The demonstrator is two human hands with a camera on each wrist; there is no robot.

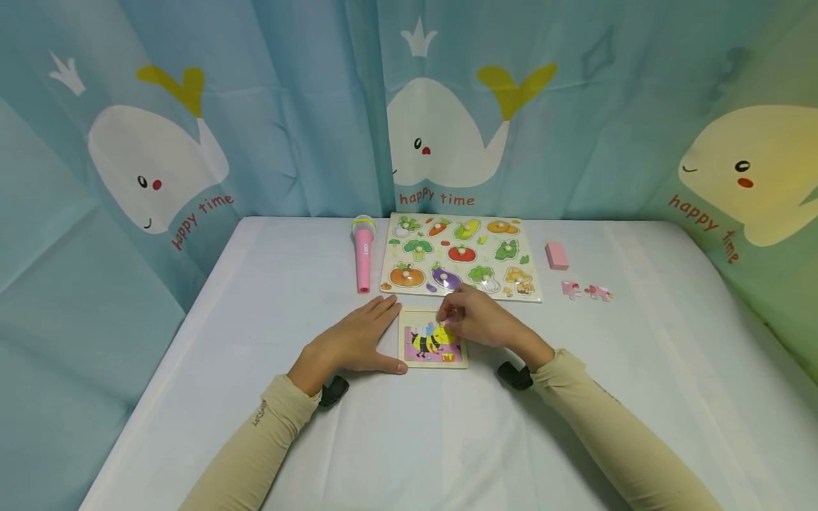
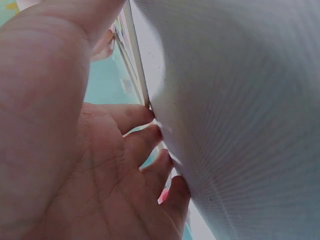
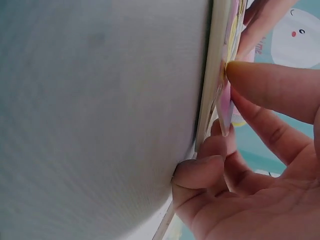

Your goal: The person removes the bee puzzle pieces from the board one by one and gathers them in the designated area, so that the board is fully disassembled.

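Note:
A small wooden jigsaw puzzle (image 1: pixel 433 348) with a bee picture lies in its pale frame on the table. My left hand (image 1: pixel 358 337) rests flat at its left side, fingers spread, thumb by the lower left corner. In the left wrist view its fingertips (image 2: pixel 167 155) touch the tabletop near the frame's edge. Over the upper right of the frame, my right hand (image 1: pixel 481 317) pinches a puzzle piece (image 3: pixel 226 117) between thumb and a finger. The right wrist view shows that thin pink piece tilted against the puzzle; its printed face is mostly hidden.
Behind the frame lies a vegetable peg board (image 1: pixel 460 253). A pink toy microphone (image 1: pixel 363 259) is left of it. To the right are a pink block (image 1: pixel 557 255) and two loose puzzle pieces (image 1: pixel 598 292). A whale-printed curtain (image 1: pixel 307 106) hangs behind the table.

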